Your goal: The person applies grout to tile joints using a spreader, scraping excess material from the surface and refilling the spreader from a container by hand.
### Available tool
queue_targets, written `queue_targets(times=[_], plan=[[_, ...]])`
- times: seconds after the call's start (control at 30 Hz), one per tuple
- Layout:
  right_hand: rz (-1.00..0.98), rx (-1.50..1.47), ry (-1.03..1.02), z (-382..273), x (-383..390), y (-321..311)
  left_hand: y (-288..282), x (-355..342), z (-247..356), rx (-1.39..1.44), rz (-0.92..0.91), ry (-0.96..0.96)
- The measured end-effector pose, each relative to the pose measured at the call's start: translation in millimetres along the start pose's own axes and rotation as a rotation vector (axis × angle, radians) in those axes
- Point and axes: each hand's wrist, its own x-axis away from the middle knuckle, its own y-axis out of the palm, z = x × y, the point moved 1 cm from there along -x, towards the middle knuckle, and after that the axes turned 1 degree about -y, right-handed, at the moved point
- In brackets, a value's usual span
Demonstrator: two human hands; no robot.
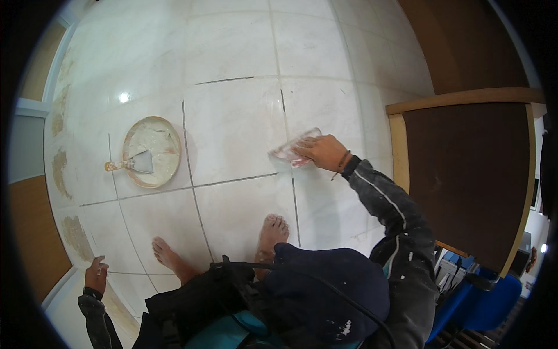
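Note:
My right hand [326, 153] grips a flat, pinkish-white spreader [286, 152] smeared with pale paste and presses it to the tiled floor [232, 134] at a tile joint. Pale residue lies around its edge. My left hand [96, 274] hangs at the lower left near the wall base, fingers loosely apart, holding nothing that I can see. On the floor left of centre stands a round bowl [176, 138] of whitish paste [154, 136]. A putty knife [142, 162] rests in it, its stained handle over the rim.
Several joints show dark lines; others look pale. Rough beige patches [60, 171] mark the left wall base. A brown wooden cabinet [465, 174] stands at the right, with a blue chair [494, 299] below it. My bare feet [273, 232] are on the tiles.

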Motion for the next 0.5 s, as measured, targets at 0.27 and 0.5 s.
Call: queue_targets(times=[0.27, 0.5], plan=[[0.069, 0.064, -0.006, 47.4, -22.8, -55.0, -13.2, 6.2, -10.1, -0.036, 0.003, -0.039], [0.031, 0.251, -0.316, 89.0, -48.1, -32.8, -16.0, -11.0, -4.1, -0.027, 0.011, -0.052]])
